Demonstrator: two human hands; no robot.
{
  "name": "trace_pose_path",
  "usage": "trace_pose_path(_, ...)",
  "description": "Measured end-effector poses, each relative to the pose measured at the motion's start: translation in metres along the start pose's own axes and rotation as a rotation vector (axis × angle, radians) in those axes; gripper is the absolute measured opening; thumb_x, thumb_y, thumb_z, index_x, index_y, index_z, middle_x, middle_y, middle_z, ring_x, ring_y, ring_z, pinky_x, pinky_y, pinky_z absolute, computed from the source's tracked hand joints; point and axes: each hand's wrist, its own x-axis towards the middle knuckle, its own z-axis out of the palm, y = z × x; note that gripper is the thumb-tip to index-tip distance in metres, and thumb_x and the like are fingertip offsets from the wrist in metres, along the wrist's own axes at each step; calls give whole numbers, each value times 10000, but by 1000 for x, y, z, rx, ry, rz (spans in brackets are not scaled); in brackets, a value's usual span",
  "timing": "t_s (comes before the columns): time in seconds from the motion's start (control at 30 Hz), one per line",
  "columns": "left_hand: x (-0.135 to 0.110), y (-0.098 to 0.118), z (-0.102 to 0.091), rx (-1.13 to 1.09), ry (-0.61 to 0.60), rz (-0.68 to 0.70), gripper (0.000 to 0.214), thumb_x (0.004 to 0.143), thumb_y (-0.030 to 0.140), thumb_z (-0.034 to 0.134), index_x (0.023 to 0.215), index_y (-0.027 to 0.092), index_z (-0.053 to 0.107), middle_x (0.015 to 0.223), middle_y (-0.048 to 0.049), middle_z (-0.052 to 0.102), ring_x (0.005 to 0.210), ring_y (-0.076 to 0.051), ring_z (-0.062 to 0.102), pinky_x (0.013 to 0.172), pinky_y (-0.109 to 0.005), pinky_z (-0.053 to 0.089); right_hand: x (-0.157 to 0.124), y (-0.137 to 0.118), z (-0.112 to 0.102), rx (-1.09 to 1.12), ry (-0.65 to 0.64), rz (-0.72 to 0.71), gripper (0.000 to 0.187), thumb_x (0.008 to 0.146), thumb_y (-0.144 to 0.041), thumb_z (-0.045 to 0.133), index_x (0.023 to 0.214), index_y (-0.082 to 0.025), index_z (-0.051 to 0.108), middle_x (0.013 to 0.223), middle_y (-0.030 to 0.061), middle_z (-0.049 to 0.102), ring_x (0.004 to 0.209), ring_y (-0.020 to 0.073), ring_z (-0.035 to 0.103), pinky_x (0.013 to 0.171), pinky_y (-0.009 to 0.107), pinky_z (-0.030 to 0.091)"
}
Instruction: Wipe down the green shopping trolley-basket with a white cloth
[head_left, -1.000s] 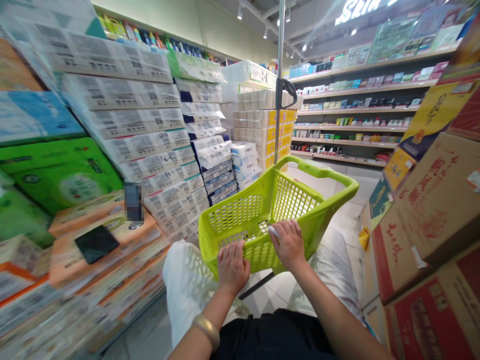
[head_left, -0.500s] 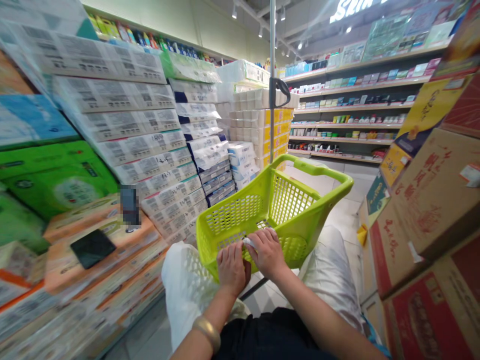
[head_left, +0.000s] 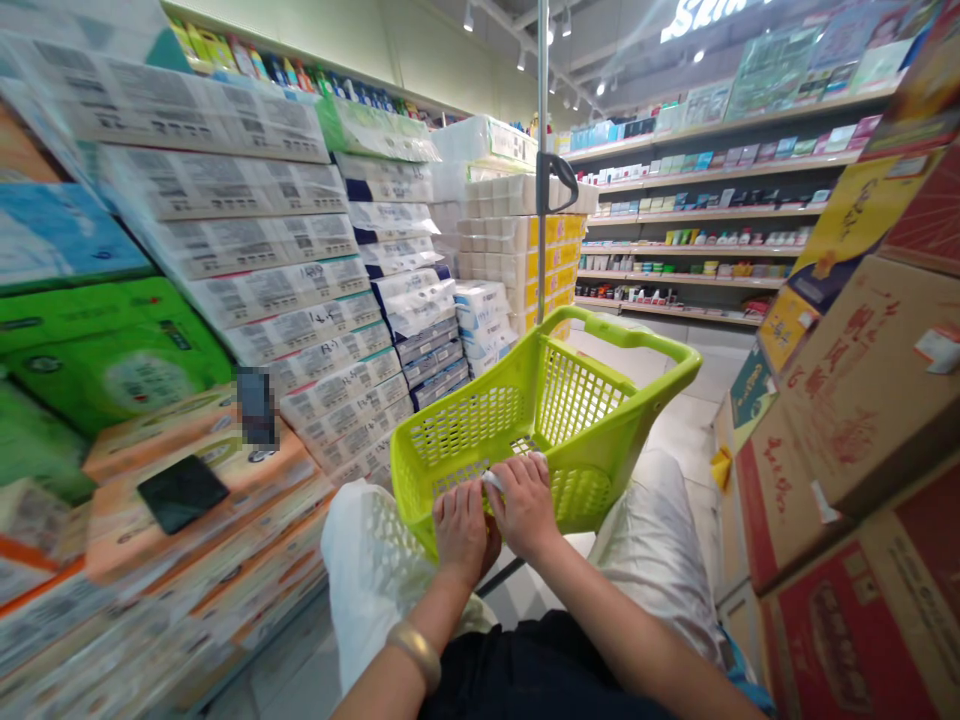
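A lime-green plastic shopping basket (head_left: 487,405) with perforated walls stands tilted between my knees, its handle frame raised at the far right. My left hand (head_left: 459,535) is closed over the near rim, fingers curled to the inner side. Right beside it, my right hand (head_left: 521,505) presses on the same rim with a small piece of white wipe or tissue (head_left: 493,481) bunched under its fingers. Most of the wipe is hidden by the hand. Inside, the part of the basket that shows holds nothing.
Orange tissue packs (head_left: 202,450) at the left carry a black phone-like slab (head_left: 182,494) and a pixelated object (head_left: 257,405). White paper packs (head_left: 247,245) are stacked behind. Cardboard cartons (head_left: 840,430) line the right side. A metal pole (head_left: 542,255) rises behind the basket; stocked shelves (head_left: 697,210) stand farther back.
The view has shifted very slightly. Both hands stay on the near rim, and the basket keeps nearly the same position.
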Motion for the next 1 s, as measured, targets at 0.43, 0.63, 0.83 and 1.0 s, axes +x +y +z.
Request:
trace_pose_path(0.43,0,-1,7,-28,-32,-13,519,678,170,526,1195,143,552,1040,-122,623,983,-275,527,914,-414,336,17,57,-30,-163,59,5,172,944,-307,464,898,-224,607,845,43,614,918,207,503,1021,376,293)
trace_pose_path(0.63,-1,0,10,-28,14,-22,469,689,182,515,1152,131,569,1015,-132,623,963,-275,531,899,-424,345,4,8,-6,-30,22,28,142,930,-297,480,892,-231,600,879,38,615,937,205,493,1037,384,275)
trace_pose_path(0.83,-4,-5,3,-16,-15,30,493,710,194,508,1196,122,548,1053,-132,622,985,-273,534,900,-415,352,2,13,-9,-25,-42,-99,137,931,-313,492,920,-238,607,878,28,619,922,182,509,1007,339,296)
trace_pose_path(1.0,-1,-1,0,-12,-46,-4,517,689,170,525,1205,142,548,1050,-120,630,982,-274,531,916,-414,343,9,42,-25,-102,20,-30,145,937,-293,479,900,-229,603,866,32,625,922,191,515,1032,359,283)
